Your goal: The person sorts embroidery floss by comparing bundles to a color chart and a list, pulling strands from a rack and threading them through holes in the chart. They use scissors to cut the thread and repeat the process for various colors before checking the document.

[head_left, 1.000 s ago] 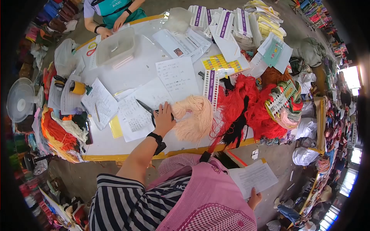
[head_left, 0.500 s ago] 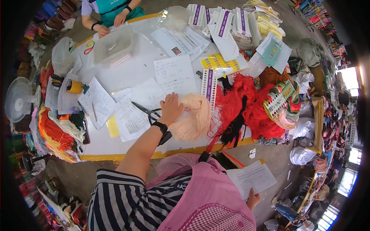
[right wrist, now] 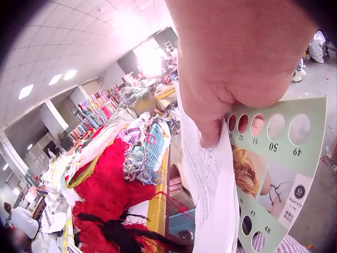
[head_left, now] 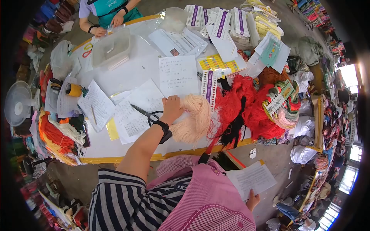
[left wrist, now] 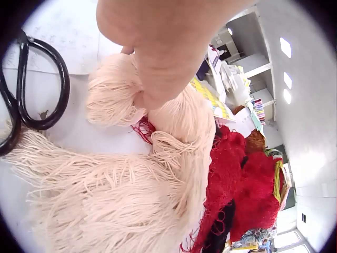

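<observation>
The left hand [head_left: 172,108] reaches over the white table [head_left: 135,69] and its curled fingers grip one end of a peach yarn bundle [head_left: 194,119], which lies near the table's front edge, just beside black scissors [head_left: 145,112] resting on printed sheets. Red yarn [head_left: 246,104] is heaped right next to the peach bundle, with a black strand running through it. The right hand [head_left: 253,200] hangs low beside the person's pink apron, fingers clamped on a paper sheet [head_left: 252,178] and a green card with punched holes [right wrist: 274,174]; the thumb seems to press on top, though the wrist view is too close to be sure. Papers, thread cards and a clear plastic box [head_left: 112,48] cover the table. A fan [head_left: 17,102] stands at the left, and another person sits at the far end. Piles of coloured yarn crowd the floor around.
</observation>
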Available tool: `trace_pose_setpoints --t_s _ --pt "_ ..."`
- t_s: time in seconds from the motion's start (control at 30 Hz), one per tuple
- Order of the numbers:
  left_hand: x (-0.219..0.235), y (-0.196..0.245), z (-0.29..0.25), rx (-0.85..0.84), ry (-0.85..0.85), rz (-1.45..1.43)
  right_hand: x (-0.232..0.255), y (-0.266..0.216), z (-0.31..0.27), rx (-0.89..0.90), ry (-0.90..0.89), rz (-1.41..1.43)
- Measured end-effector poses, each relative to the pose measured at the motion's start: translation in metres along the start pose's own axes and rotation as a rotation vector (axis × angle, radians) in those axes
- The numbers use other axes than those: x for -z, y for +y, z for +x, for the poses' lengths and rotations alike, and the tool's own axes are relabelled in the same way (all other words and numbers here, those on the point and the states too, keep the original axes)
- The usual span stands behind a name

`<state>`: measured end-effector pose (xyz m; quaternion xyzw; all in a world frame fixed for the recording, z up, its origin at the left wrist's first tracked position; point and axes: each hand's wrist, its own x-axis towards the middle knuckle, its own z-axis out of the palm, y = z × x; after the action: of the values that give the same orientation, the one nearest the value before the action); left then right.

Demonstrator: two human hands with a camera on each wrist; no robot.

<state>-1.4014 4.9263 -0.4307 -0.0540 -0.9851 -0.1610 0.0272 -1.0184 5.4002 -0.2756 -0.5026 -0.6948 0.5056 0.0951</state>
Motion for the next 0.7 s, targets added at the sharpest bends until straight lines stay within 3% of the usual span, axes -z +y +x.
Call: trace_pose_setpoints --t_s 0.1,0.17,0.27,0.37,0.5,0.57,0.7 --pt "0.023 0.011 -0.002 -0.027 -0.042 -0.048 -0.001 0.001 -0.001 -0.002 -0.003 0.011" --pt "0.04 0.019 -0.004 -0.071 0.088 -0.074 -0.003 0.0 -0.002 -0.002 -0.001 0.01" --pt "0.062 0.021 -0.006 -0.068 0.148 -0.083 -0.001 0.004 -0.001 -0.021 0.011 0.008" --pt "0.059 0.005 -0.011 0.044 0.047 0.031 -0.001 0.01 0.001 -0.037 0.006 0.024" --pt "0.047 -0.004 -0.02 0.058 0.022 0.244 -0.009 0.003 -0.003 -0.039 0.025 0.011" --pt "0.05 0.004 -0.019 -0.063 -0.059 0.08 -0.011 0.002 -0.003 -0.034 0.027 0.011" --pt "0.025 0.008 -0.018 -0.051 -0.109 -0.065 -0.01 0.005 -0.001 -0.014 0.026 0.038"
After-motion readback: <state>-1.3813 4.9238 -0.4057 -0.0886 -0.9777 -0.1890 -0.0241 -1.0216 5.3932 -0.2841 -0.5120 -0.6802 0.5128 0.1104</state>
